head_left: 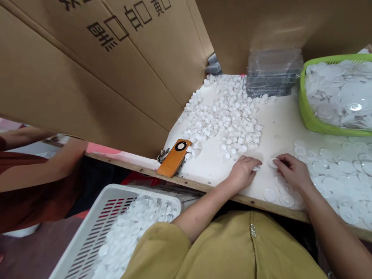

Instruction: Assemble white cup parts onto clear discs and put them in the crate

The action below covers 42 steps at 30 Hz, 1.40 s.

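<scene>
Between the thumb and fingers of my right hand (293,170) is a flat white plastic disc (273,162), held by its edge. My left hand (245,170) pinches a small white plastic piece (256,168), mostly covered by the fingers. A short gap separates the two hands just above the tabletop. Beyond my left hand spreads a heap of small white knob-like pieces (229,120). Several flat discs (286,199) lie below my right hand, and a wide layer of more discs (343,174) covers the table to its right.
A green basket (303,104) of white discs stands back right, beside a clear-wrapped grey stack (270,77). Cardboard (130,77) walls the left side. An orange phone (173,159) and keys (162,155) lie near the edge. Below is a white basket (107,190) of pieces; another person's arm (43,166) is at left.
</scene>
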Tool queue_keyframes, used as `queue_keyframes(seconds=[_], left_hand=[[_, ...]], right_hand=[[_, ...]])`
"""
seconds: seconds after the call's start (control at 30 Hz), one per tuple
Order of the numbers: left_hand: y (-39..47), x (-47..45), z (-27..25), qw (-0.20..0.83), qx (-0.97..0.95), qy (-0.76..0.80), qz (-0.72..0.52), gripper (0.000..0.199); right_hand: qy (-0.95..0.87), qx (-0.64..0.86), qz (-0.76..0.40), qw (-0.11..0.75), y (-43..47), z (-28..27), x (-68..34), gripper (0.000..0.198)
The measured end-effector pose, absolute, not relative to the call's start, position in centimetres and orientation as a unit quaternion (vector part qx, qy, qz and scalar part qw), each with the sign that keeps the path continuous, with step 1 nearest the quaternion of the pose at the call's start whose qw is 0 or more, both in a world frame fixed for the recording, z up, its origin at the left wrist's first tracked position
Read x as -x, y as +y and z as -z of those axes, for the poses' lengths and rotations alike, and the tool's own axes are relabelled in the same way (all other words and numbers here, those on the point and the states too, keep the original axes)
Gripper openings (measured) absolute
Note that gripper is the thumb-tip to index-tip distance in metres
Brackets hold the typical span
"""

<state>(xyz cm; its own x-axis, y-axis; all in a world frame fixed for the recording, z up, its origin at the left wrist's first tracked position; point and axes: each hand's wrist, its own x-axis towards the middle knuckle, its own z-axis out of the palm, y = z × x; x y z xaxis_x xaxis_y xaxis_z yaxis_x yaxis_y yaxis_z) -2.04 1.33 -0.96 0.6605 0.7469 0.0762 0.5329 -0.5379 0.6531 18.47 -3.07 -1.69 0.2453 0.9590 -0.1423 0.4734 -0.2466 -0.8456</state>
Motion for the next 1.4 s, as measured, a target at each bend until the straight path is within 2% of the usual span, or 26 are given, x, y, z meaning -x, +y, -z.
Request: queue_keyframes(seconds=[0.2,0.37,0.53,0.87,1.03,1.27,1.4], left_hand=[[1.8,3.8,1.1,0.360,-0.823,0.409,-0.161,0.026],[2.6,3.9,1.1,0.379,-0.817,0.418,-0.122,0.019],[3.3,4.2,1.0,0.390,-0.828,0.387,-0.112,0.021],[5.4,5.9,-1.0,0.505,-0.801,0.318,-0.045,0.023],[5.7,5.8,-0.8,0.492,-0.805,0.328,-0.040,0.018],[5.7,5.5,-0.7,0.473,-0.820,0.320,-0.028,0.014],[5.6,5.2,-0.6,0.441,-0.828,0.346,0.017,0.028]], right_hand=[[-0.440,0.636,-0.512,0.375,-3.1,0.4,-16.7,0.037],[-0.398,0.619,-0.602,0.310,-1.9,-0.6,-13.8,0.035],[-0.397,0.644,-0.608,0.242,-0.9,0.0,-12.6,0.032],[-0.421,0.681,-0.576,0.162,-0.3,-0.6,-12.3,0.028],[-0.462,0.676,-0.555,0.148,-0.1,-0.4,-12.3,0.025],[-0.431,0.670,-0.594,0.109,0.7,-0.9,-12.0,0.018],[-0.411,0.674,-0.606,0.101,1.2,-1.0,-11.8,0.019]])
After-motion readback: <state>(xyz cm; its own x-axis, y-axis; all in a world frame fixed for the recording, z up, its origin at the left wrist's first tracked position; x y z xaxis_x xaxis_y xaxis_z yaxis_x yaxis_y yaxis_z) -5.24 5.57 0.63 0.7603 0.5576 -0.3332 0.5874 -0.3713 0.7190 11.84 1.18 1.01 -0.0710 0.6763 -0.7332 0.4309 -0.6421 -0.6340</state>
